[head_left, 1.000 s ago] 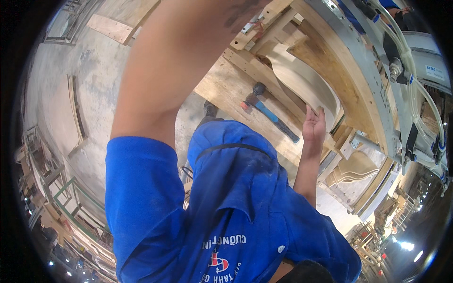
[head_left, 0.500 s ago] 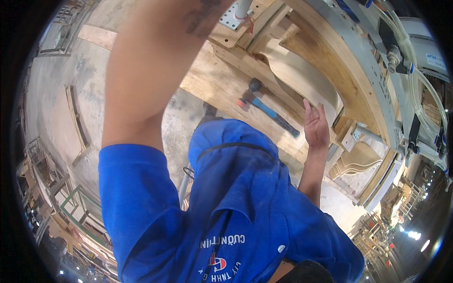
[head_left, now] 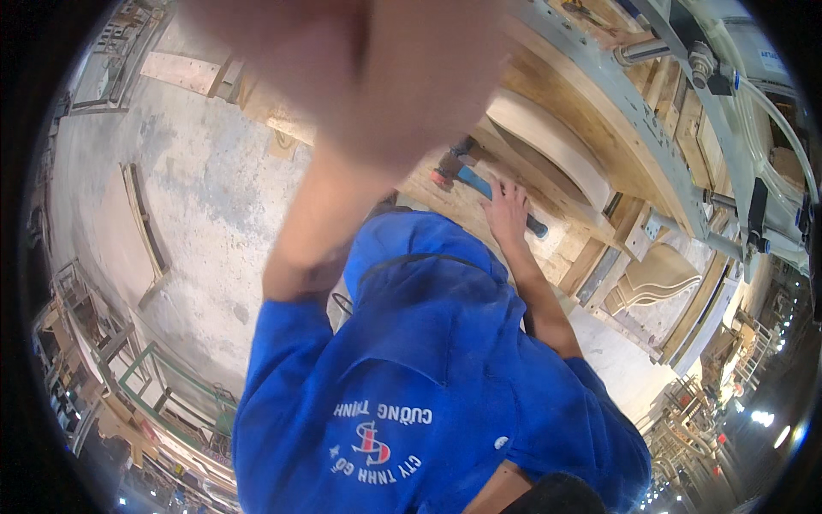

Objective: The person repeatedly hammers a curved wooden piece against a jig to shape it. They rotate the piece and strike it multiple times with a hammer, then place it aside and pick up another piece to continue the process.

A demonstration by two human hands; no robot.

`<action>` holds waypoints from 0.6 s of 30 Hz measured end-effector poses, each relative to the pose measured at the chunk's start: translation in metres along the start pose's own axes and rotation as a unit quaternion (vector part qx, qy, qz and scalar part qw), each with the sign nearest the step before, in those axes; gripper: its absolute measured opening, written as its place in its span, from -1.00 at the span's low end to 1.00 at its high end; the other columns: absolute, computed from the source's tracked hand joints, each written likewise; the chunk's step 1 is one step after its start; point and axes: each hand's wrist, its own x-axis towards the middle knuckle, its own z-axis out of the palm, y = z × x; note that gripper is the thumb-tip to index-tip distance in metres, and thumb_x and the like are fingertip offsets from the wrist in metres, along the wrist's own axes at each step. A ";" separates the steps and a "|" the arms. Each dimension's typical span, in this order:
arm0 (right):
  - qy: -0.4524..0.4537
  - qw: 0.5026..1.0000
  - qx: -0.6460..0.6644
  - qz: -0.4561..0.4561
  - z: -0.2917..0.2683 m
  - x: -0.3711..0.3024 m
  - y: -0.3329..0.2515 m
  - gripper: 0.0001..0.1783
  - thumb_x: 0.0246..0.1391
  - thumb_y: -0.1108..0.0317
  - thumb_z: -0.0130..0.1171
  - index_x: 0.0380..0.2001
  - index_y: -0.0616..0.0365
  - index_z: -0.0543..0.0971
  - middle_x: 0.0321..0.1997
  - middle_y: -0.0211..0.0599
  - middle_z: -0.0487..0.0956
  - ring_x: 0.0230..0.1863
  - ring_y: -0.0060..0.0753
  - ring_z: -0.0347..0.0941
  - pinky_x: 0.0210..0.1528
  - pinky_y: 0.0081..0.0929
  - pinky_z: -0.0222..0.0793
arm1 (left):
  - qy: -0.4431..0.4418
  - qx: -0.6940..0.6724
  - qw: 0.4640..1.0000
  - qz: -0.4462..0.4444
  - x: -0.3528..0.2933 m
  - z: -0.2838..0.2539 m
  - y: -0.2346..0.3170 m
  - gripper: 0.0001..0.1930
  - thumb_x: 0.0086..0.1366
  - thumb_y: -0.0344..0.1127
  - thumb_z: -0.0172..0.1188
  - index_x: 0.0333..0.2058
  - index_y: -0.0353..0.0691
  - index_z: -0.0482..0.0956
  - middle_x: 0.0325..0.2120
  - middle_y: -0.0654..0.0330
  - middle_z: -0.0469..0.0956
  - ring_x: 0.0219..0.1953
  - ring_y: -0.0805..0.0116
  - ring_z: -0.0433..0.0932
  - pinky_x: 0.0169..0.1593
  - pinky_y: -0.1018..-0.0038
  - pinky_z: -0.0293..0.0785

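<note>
A two-headed mallet (head_left: 473, 178), with a blue and black handle and one reddish face, lies on a wooden ledge in front of me. My right hand (head_left: 507, 207) is over its handle, back of the hand up, with the fingers closed across the grip. My left hand (head_left: 377, 73) and forearm are raised close to the camera as a large blur, and the fingers cannot be made out. Past the mallet, a pale curved wooden panel (head_left: 552, 147) sits within a thick curved wooden form (head_left: 591, 111).
A grey metal frame (head_left: 621, 94) with clear hoses (head_left: 775, 128) runs along the right. Several curved plywood pieces (head_left: 655, 278) stand below it. Boards (head_left: 141, 223) lie on the concrete floor (head_left: 214, 197) at left, near a green metal frame (head_left: 163, 377).
My right hand has moved from beside the curved panel, left and down onto the mallet handle. My left arm has swung nearer the camera, covering more of the top.
</note>
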 end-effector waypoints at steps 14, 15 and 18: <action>0.015 0.982 0.181 0.043 -0.194 -0.003 -0.007 -0.57 0.32 0.16 0.10 0.11 0.20 0.39 -0.32 -0.03 0.57 -0.33 -0.16 0.56 -0.32 -0.19 0.46 | -0.086 0.034 0.850 -0.518 -0.238 -0.088 0.005 -0.76 0.37 -0.51 0.00 -0.02 -0.31 0.49 -0.26 0.13 0.61 -0.31 0.40 0.59 -0.16 0.48 0.51; -0.061 0.993 0.072 0.077 -0.203 0.002 -0.011 -0.56 0.33 0.16 0.10 0.12 0.22 0.38 -0.36 -0.07 0.55 -0.35 -0.27 0.54 -0.33 -0.24 0.44 | -0.117 -0.017 0.825 -0.552 -0.241 -0.083 0.013 -0.75 0.37 -0.50 0.01 0.00 -0.26 0.50 -0.31 0.11 0.62 -0.33 0.39 0.59 -0.21 0.47 0.51; 0.109 0.949 0.247 0.162 -0.218 -0.007 -0.015 -0.54 0.34 0.16 0.06 0.12 0.27 0.35 -0.37 0.01 0.54 -0.32 -0.14 0.55 -0.32 -0.20 0.41 | -0.168 -0.048 0.805 -0.567 -0.242 -0.066 0.023 -0.73 0.36 -0.48 0.03 0.02 -0.23 0.50 -0.34 0.09 0.63 -0.39 0.33 0.59 -0.27 0.45 0.50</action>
